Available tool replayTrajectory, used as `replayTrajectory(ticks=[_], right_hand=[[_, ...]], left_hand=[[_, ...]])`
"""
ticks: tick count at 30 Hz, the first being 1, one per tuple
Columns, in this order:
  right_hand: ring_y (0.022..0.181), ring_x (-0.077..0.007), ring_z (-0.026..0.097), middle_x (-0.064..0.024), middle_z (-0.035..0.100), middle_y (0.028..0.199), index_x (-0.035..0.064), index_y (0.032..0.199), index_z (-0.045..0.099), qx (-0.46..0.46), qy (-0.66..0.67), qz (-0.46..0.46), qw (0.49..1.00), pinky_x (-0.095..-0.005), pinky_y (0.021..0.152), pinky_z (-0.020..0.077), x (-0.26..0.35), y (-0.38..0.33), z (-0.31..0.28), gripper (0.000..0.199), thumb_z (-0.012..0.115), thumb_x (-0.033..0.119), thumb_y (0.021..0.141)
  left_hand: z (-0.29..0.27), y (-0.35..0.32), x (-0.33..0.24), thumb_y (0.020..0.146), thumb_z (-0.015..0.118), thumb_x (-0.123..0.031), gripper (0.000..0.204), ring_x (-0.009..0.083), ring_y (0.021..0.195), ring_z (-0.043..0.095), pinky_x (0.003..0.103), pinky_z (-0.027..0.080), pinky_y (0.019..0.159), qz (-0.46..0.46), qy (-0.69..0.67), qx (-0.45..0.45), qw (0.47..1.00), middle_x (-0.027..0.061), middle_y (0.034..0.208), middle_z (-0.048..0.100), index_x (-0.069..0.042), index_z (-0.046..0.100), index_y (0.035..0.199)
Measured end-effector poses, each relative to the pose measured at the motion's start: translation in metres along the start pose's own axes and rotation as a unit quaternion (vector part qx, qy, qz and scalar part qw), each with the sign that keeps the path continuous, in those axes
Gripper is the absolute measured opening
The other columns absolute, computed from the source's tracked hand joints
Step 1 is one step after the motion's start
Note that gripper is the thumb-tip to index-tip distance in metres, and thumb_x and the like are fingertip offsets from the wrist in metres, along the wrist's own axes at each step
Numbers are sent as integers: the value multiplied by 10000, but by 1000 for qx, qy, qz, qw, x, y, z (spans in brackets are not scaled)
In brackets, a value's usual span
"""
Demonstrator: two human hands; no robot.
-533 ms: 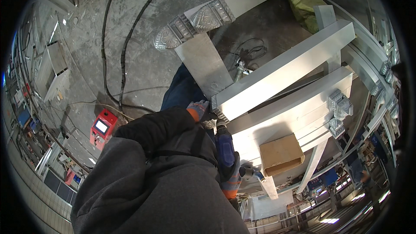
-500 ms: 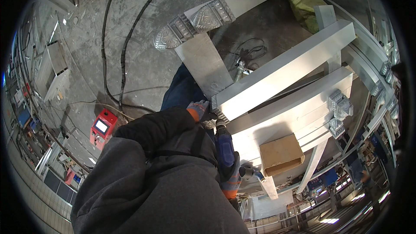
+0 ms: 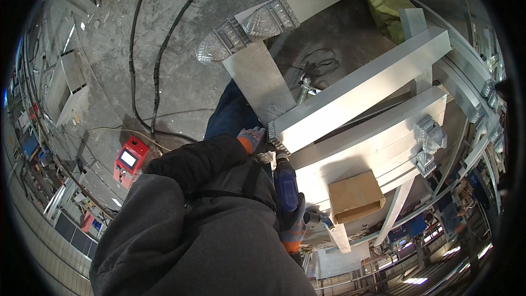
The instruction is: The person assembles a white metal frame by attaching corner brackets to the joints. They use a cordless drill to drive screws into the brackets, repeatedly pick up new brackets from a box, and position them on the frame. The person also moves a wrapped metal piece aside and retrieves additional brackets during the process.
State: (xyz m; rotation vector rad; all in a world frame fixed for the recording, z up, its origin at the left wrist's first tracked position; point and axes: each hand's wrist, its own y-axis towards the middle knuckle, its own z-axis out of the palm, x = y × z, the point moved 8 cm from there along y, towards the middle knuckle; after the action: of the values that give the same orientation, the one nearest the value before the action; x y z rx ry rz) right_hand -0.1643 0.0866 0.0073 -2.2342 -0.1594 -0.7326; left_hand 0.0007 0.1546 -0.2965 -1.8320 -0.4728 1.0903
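The embossed end cap (image 3: 277, 138) sits on the beam (image 3: 356, 90), work seemingly unfinished; the right hand (image 3: 296, 230) grips a power drill (image 3: 286, 189), the left hand (image 3: 252, 135) hiding whether it grips.

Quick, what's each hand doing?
Left grey-orange gloved hand: near a silver metal beam, grip unclear.
Right gloved hand: closed on a blue-black power tool.
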Motion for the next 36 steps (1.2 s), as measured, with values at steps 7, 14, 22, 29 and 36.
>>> replayTrajectory(ticks=[7,14,22,29,36], right_hand=[[1188,-396,615,-276,592,1318,17,1529,266,3,-38,-42,998,-447,919,519,13,4,0,843,765,162,866],[1178,-398,618,-265,596,1304,13,1514,281,6,-41,-60,997,-456,907,520,23,10,-3,819,757,172,867],[1162,-389,622,-252,587,1320,17,1510,297,1,-41,-57,998,-446,900,519,4,6,1,809,752,220,874],[1158,-385,621,-250,583,1325,4,1502,304,9,-57,-66,996,-445,913,513,15,9,1,814,759,223,863],[1256,-376,556,-258,524,1384,9,1517,267,53,-70,29,996,-428,998,473,8,9,0,847,762,203,857]], left_hand=[[5,4,4,920,566,-548,664,340,1269,548,480,450,1015,10,11,-1,1000,169,1367,537,-79,447,1375],[6,4,5,995,452,-272,398,335,1233,582,493,462,986,0,26,5,1000,153,1355,542,-123,442,1364],[5,3,5,996,404,-244,397,338,1204,599,490,475,957,-1,39,3,999,140,1348,555,-136,443,1376],[1,0,2,997,385,-219,382,345,1178,609,484,479,942,3,32,-8,999,162,1306,588,-102,466,1352],[-4,-6,-3,999,408,-265,385,352,1169,614,492,477,938,8,26,-8,1000,171,1314,586,-96,479,1338]])
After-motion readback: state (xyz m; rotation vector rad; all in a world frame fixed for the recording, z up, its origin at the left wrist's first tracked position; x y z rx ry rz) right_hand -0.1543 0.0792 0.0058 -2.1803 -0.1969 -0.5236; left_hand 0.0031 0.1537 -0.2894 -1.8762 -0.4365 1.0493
